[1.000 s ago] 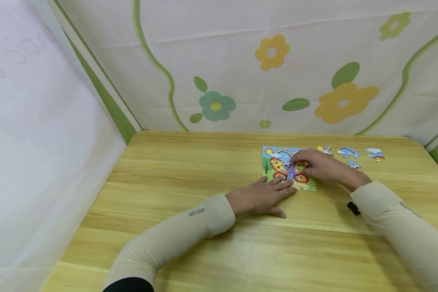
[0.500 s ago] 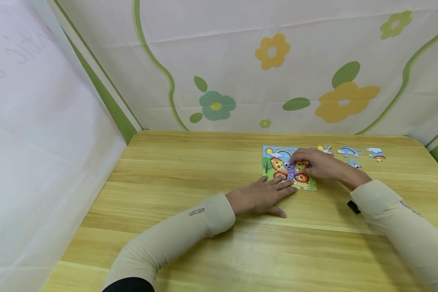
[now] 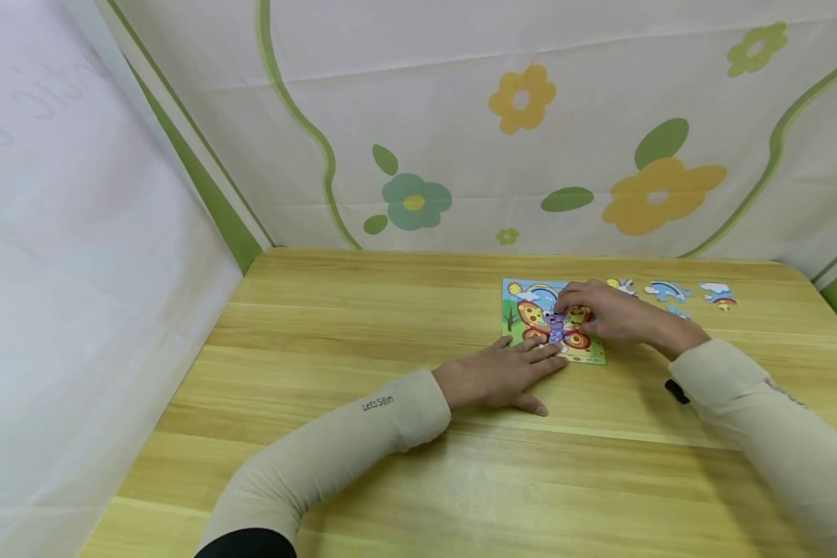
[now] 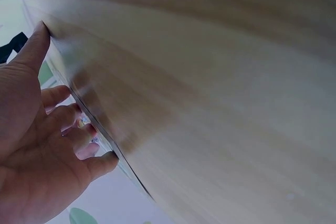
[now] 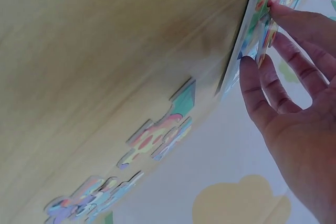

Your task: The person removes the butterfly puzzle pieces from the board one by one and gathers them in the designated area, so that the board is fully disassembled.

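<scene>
Where the puzzle board (image 3: 590, 359) lies: flat on the wooden table (image 3: 390, 325), right of the middle and nearer the far edge than the near one, butterfly print facing up.
Left hand (image 3: 498, 376): spread and palm down, fingertips resting on the board along its near edge, thumb held apart over the table; it pinches nothing.
Right hand (image 3: 612, 314): bent over the board's right half, pinching a puzzle piece (image 5: 265, 39) between thumb and fingers; the piece looks tilted to the board, and whether one of its edges touches down I cannot tell.
Piece, feel: probably very light, thin and stiff, with a smooth printed face that could slip under a dry fingertip; the knobs and corners look the weakest parts and might bend or fray if forced.
Piece, hold: best taken by two opposite cut edges, clear of the knobs, then pressed flat with a fingertip.
Board, feel: likely light enough to skid, so flat pressure on its near edge seems a sound way to steady it.
Loose pieces: set out toward the table's far right corner, among them a rainbow piece (image 3: 668, 291) and a cloud piece (image 3: 717, 293); the right wrist view adds a red-spotted piece (image 5: 155, 132), lying apart from the board.
</scene>
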Demonstrator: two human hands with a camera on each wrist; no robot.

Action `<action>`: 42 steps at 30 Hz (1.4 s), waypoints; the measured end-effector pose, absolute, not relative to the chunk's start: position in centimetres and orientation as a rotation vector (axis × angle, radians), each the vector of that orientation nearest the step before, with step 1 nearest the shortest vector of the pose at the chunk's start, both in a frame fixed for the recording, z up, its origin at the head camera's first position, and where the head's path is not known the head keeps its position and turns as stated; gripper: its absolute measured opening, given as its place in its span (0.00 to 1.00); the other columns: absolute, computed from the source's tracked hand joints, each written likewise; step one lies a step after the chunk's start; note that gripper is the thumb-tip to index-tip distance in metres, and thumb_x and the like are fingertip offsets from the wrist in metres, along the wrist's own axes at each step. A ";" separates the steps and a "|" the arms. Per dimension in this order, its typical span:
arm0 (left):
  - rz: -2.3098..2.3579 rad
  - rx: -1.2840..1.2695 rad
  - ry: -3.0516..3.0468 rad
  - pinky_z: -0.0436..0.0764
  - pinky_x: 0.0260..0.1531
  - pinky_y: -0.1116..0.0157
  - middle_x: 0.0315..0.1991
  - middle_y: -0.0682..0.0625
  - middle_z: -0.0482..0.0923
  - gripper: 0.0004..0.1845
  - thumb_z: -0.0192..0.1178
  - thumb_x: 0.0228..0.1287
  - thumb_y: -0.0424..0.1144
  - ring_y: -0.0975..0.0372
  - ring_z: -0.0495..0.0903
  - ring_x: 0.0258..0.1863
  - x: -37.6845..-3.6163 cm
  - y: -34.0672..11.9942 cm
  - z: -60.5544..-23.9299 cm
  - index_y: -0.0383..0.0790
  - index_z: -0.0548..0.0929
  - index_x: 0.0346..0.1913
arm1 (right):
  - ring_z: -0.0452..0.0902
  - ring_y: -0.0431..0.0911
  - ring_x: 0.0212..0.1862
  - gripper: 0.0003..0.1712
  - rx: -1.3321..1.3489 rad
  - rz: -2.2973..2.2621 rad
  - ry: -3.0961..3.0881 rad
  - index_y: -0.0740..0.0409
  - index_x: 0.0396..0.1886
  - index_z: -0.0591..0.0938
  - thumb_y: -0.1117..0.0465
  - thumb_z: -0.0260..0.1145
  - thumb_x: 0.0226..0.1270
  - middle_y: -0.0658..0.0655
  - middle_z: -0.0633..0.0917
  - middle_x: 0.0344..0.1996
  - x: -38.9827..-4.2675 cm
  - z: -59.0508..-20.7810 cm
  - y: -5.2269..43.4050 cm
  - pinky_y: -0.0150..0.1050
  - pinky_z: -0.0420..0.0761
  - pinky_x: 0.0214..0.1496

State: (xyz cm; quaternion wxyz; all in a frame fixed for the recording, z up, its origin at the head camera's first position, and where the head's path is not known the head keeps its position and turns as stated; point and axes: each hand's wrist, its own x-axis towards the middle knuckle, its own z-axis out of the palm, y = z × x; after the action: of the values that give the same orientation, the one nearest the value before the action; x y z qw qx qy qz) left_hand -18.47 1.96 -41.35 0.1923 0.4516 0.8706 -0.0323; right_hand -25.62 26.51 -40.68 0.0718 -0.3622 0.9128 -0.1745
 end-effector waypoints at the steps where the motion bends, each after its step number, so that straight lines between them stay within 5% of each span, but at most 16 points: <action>1: -0.090 1.267 2.444 0.50 0.84 0.50 0.88 0.58 0.35 0.44 0.44 0.79 0.68 0.59 0.38 0.87 -18.5 2.0 -41.4 0.57 0.42 0.87 | 0.77 0.65 0.63 0.24 -1.085 -0.521 2.741 0.58 0.53 0.87 0.79 0.68 0.58 0.60 0.85 0.58 -25.6 -40.6 26.5 0.68 0.73 0.66; 24: -0.077 1.249 2.440 0.50 0.84 0.50 0.88 0.59 0.35 0.44 0.45 0.78 0.68 0.59 0.37 0.87 -18.4 2.0 -41.2 0.58 0.43 0.87 | 0.82 0.62 0.58 0.26 -1.094 -0.466 2.752 0.57 0.55 0.88 0.78 0.70 0.57 0.62 0.84 0.57 -25.6 -40.2 26.5 0.56 0.85 0.53; 32: -0.069 1.256 2.440 0.50 0.84 0.50 0.88 0.58 0.35 0.44 0.45 0.78 0.67 0.58 0.38 0.87 -18.5 1.9 -41.2 0.57 0.43 0.87 | 0.80 0.65 0.60 0.24 -1.102 -0.451 2.787 0.58 0.55 0.88 0.77 0.72 0.58 0.64 0.83 0.58 -25.3 -39.6 27.2 0.65 0.81 0.59; 42: -0.075 1.274 2.439 0.50 0.84 0.49 0.88 0.58 0.35 0.44 0.45 0.78 0.67 0.58 0.37 0.87 -18.5 1.9 -41.3 0.56 0.43 0.87 | 0.81 0.62 0.57 0.26 -1.006 -0.432 2.813 0.60 0.61 0.85 0.76 0.69 0.63 0.65 0.83 0.58 -24.7 -39.0 29.6 0.60 0.83 0.54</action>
State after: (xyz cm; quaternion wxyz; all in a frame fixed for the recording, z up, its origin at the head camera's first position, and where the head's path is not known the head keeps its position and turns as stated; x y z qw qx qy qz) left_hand -18.48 1.90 -41.26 0.1932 0.4539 0.8694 -0.0266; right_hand -24.75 29.56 -39.00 0.0617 -0.3325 0.9302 -0.1427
